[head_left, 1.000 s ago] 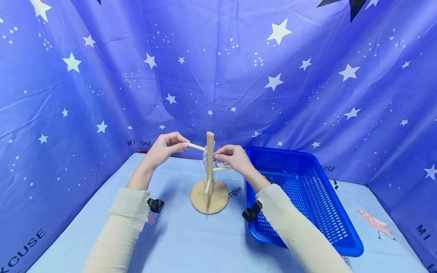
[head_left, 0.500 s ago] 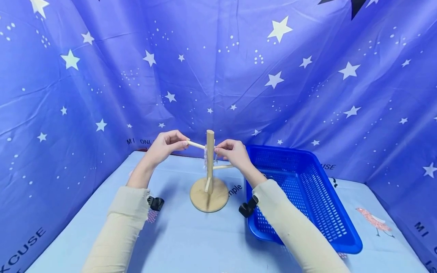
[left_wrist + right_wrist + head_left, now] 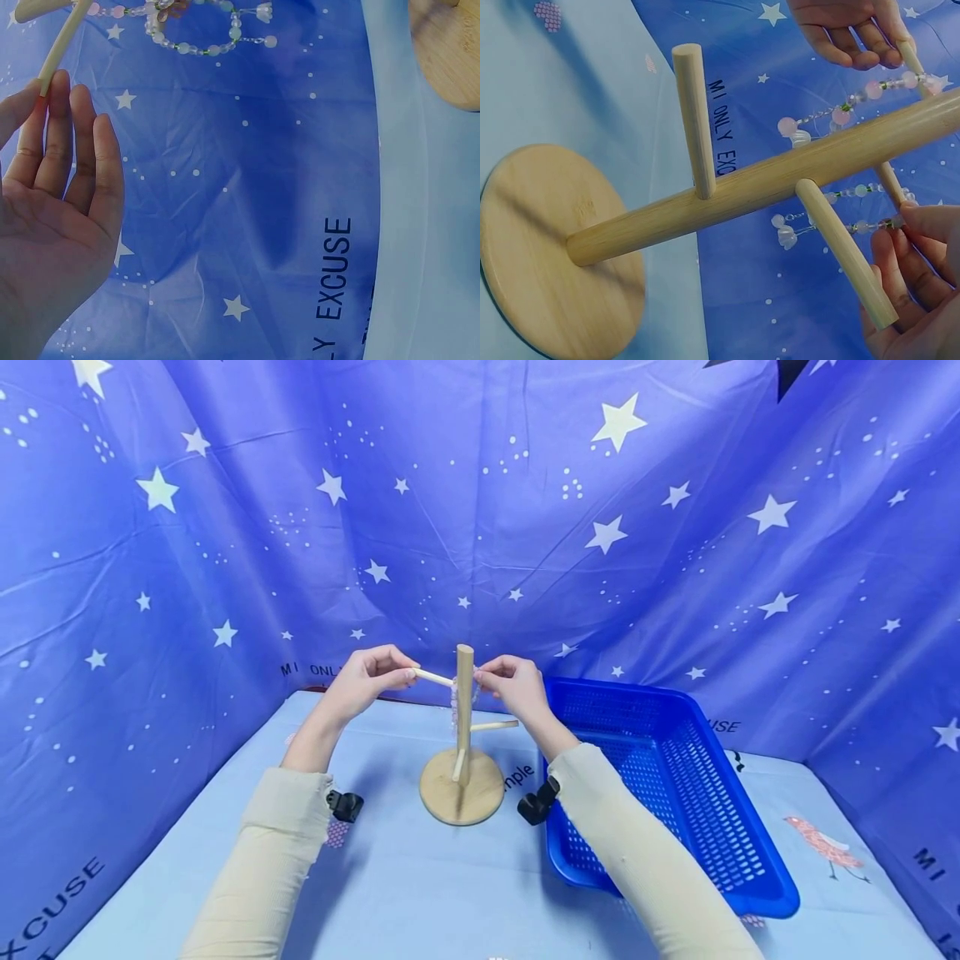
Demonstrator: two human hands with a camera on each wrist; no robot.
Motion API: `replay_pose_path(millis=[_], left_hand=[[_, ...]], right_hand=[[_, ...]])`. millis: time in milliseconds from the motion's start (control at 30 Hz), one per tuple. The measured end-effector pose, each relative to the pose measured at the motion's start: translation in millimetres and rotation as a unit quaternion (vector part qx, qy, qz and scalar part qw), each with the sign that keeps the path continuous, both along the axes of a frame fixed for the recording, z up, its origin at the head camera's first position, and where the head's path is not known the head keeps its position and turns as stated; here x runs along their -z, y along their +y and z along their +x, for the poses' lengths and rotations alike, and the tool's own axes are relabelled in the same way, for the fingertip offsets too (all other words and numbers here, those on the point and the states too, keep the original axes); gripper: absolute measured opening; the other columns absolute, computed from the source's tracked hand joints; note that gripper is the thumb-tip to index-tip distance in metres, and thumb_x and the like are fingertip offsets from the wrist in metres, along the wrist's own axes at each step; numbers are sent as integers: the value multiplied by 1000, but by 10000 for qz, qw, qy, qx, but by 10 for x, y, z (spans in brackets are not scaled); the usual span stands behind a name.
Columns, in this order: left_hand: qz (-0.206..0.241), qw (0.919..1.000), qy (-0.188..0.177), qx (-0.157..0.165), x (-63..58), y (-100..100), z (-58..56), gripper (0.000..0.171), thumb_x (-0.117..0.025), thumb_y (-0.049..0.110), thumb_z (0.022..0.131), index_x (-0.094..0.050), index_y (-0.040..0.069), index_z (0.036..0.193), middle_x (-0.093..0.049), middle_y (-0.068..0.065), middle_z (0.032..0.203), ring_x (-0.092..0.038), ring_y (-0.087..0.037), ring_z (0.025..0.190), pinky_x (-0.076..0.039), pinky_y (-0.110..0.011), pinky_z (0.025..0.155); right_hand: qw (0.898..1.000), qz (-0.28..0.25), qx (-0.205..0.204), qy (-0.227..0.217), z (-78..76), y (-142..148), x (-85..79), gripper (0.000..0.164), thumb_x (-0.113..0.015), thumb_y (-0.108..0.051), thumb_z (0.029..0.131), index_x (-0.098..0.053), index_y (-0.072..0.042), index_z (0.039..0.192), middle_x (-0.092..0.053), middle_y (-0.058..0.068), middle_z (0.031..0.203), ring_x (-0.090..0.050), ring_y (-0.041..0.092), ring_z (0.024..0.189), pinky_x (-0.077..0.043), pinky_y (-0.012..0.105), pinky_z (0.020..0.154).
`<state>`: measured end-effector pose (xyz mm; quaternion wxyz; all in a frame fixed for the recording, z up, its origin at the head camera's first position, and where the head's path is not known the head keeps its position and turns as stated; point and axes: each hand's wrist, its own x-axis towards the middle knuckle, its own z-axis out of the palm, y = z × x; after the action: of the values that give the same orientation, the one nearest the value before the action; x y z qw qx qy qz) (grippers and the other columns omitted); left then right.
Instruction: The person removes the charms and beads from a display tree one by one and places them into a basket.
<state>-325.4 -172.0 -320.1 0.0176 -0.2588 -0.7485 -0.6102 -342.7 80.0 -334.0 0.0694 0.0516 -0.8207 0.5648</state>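
Toward the far edge of the surface (image 3: pixel 420 902), a wooden stand (image 3: pixel 465 727) carries one beaded bracelet (image 3: pixel 874 90) on the peg (image 3: pixel 435 677) the left hand (image 3: pixel 367 680) pinches; the right hand's (image 3: pixel 517 685) fingers pinch a second bracelet (image 3: pixel 861 226).

A hand could pass between the wooden stand (image 3: pixel 465 718) and the near edge of the desk (image 3: pixel 427 893). The stand's 2 lower pegs (image 3: pixel 495 725) jut forward and right; the blue basket (image 3: pixel 705 793) obstructs the right-edge side.
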Motion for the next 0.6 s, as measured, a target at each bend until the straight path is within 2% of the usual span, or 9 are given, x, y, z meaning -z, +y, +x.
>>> replay_pose_path(millis=[33, 200, 433, 600], left_hand=[[7, 10000, 0, 6, 0, 2, 0, 11, -60, 2, 97, -63, -7, 102, -72, 13, 83, -69, -7, 84, -60, -21, 81], [10, 10000, 8, 14, 1, 10, 3, 11, -60, 3, 97, -63, -7, 102, -72, 12, 83, -68, -5, 84, -60, -20, 82], [-26, 10000, -9, -9, 3, 15, 3, 13, -60, 4, 97, -63, -8, 103, -72, 10, 84, -69, -8, 85, -60, -21, 82], [-45, 10000, -21, -27, 8, -2, 3, 17, -61, 5, 97, -62, -10, 105, -73, 9, 85, -70, -10, 86, -61, -22, 83]], right_hand=[[10000, 5, 50, -10, -6, -4, -4, 15, -75, -19, 90, -74, -6, 97, -76, 12, 98, -67, 7, 74, -60, 25, 69], [9997, -101, 242, 10, -35, -1, -11, 15, -75, -20, 90, -74, -6, 97, -76, 12, 99, -70, 12, 79, -63, 38, 80], [9993, -137, 342, 72, -42, 62, 6, 15, -73, -19, 91, -74, -7, 100, -76, 13, 102, -74, 19, 89, -63, 34, 81], [9990, -131, 397, 148, -47, 126, 0, 16, -73, -18, 92, -73, -5, 101, -76, 15, 103, -73, 17, 86, -63, 36, 81]])
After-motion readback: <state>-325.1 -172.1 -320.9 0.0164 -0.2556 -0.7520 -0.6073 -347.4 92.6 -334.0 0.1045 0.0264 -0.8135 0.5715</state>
